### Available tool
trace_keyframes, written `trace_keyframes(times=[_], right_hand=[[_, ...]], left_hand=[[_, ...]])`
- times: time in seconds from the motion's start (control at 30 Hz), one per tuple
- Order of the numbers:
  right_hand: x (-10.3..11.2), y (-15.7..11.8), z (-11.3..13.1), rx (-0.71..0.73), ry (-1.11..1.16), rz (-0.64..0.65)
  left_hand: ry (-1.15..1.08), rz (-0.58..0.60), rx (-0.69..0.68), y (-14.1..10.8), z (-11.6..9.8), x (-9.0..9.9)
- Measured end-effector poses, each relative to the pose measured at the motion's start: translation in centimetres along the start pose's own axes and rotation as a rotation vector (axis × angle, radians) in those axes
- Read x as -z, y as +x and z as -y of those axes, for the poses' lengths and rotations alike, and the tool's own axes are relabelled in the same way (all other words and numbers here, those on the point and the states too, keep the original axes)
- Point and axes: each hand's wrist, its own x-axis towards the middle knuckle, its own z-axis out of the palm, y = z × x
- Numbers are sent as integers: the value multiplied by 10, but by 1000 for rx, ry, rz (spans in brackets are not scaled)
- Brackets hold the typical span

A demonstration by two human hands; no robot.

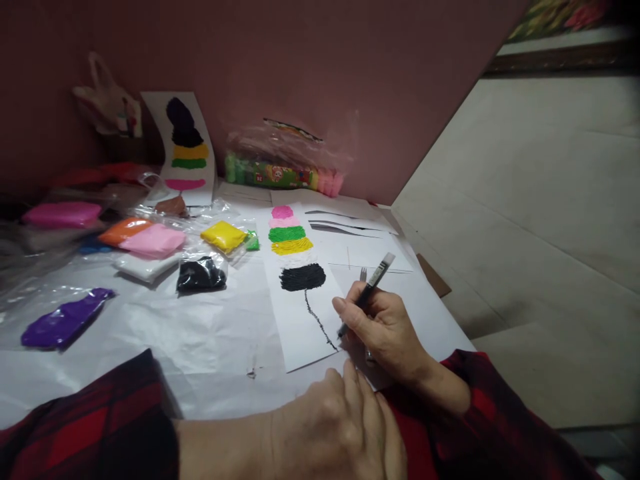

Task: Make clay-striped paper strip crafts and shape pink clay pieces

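White paper strip (295, 333): lies flat on the pale, glossy table covering (220, 380), centre of view, in front of the hands. Bands on strip, far to near: magenta, light pink, green, yellow, white, black; edges rounded, surfaces ridged. A thin, rough black line runs from the black band (303, 277) toward the near right corner.

Right hand (387, 330): fingers closed around a slim black pen (373, 283), tip down by the line's lower end; metal fork tines (363, 273) show behind the pen.

Left hand (345, 420): fingers together, slightly bent, near the strip's lower edge; underside hidden, grip cannot be told.

Left side: soft, smooth clay lumps in clear film, incl. yellow packet (223, 236), black packet (201, 274), purple packet (67, 320). Behind: banded card (187, 173), leaning upright.
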Motion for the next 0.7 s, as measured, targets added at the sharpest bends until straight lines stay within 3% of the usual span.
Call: trace_keyframes(times=[0.27,0.4,0.7], right_hand=[[0,1,-4,30,-127,46],[0,1,-4,43,-120,66],[1,0,-6,63,-123,81]], left_hand=[[5,-3,7,2,2,-1],[31,-60,64,2,-2,-6],[23,-47,104,2,-1,-7]])
